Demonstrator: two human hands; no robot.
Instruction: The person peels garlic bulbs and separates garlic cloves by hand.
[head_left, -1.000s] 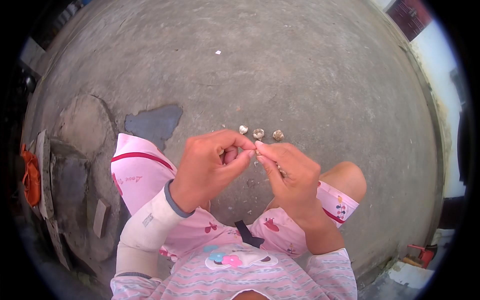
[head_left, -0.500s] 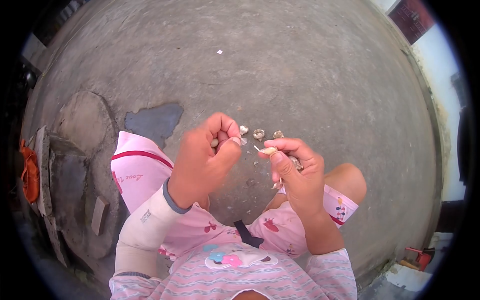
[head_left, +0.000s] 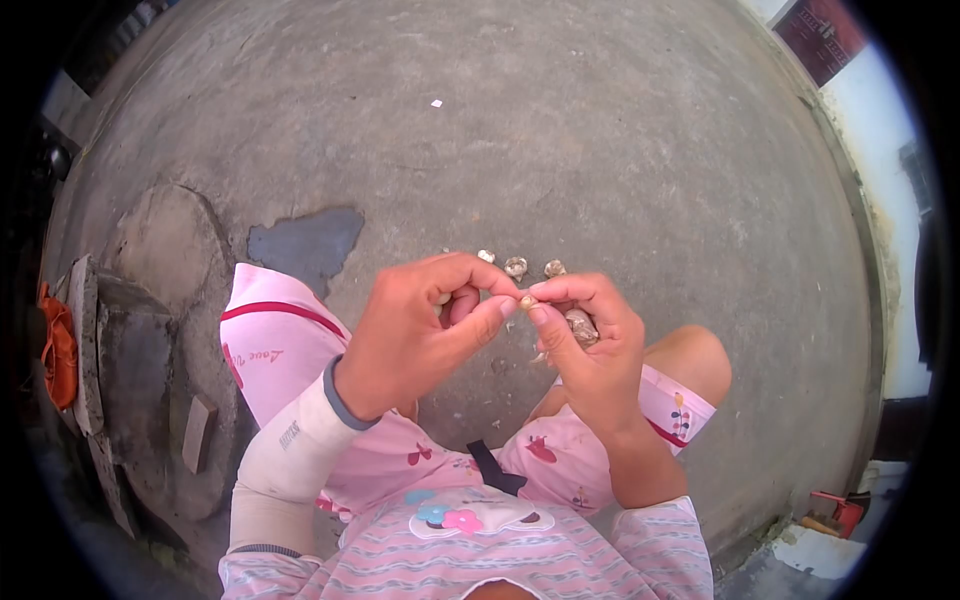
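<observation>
A garlic clove (head_left: 527, 301) sits between the thumb and forefinger of my right hand (head_left: 605, 345). That palm also holds a papery garlic bulb (head_left: 580, 326), partly covered by the fingers. My left hand (head_left: 415, 310) meets it from the other side, thumb and forefinger pinching the clove's end. Inside the curled left fingers a pale clove (head_left: 442, 299) shows in part. On the ground just beyond both hands lie garlic bulbs: a whitish one (head_left: 486, 256), an opened one (head_left: 515, 267) and a brownish one (head_left: 554, 268).
Bare concrete ground (head_left: 600, 140) spreads ahead, with a dark wet patch (head_left: 308, 243) at left. Stone slabs (head_left: 125, 350) and an orange cloth (head_left: 59, 350) are at far left. A white wall (head_left: 880, 150) runs along the right. A small white scrap (head_left: 436, 103) lies farther off.
My left hand has moved right, and its fingertips now meet the clove in my right hand. A scrap of skin seen at the left fingertips earlier is no longer visible there.
</observation>
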